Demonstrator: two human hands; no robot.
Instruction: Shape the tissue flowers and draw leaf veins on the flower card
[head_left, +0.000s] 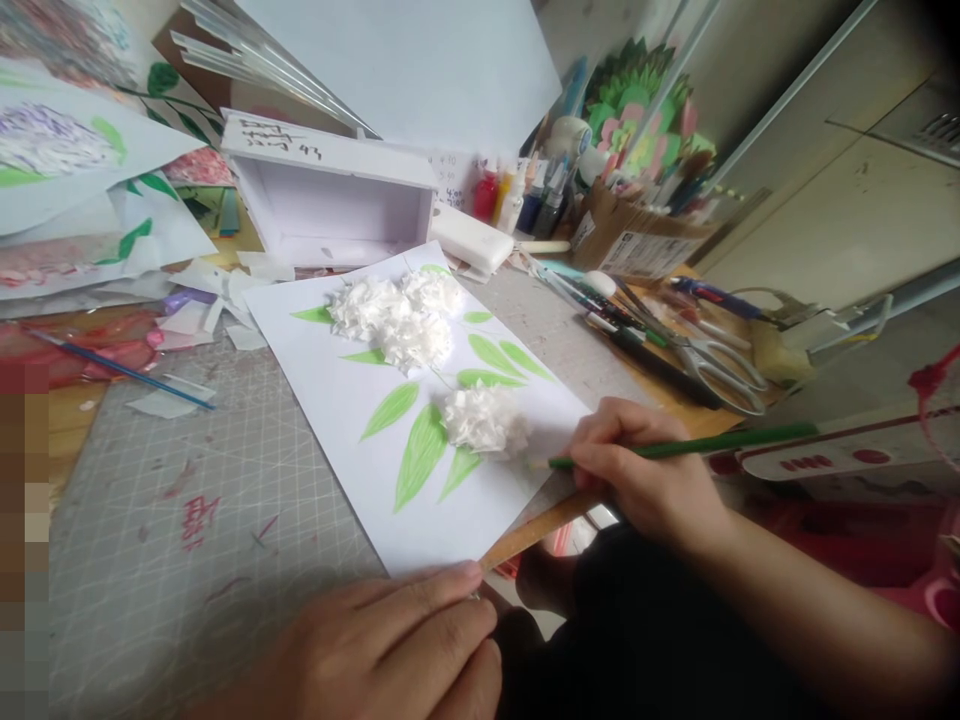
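The person's right hand [637, 470] pinches a slim green pencil [727, 442] between thumb and fingers, its blurred tip just beside the lower ruffled white paper blossom [480, 418]; contact cannot be told. The white rectangular paper sheet [337, 410], bearing light-green drawn leaves [420, 455], lies ahead of the left hand [405, 640], whose fingers sit close together at its near corner; their undersides are hidden, so any grip cannot be told.
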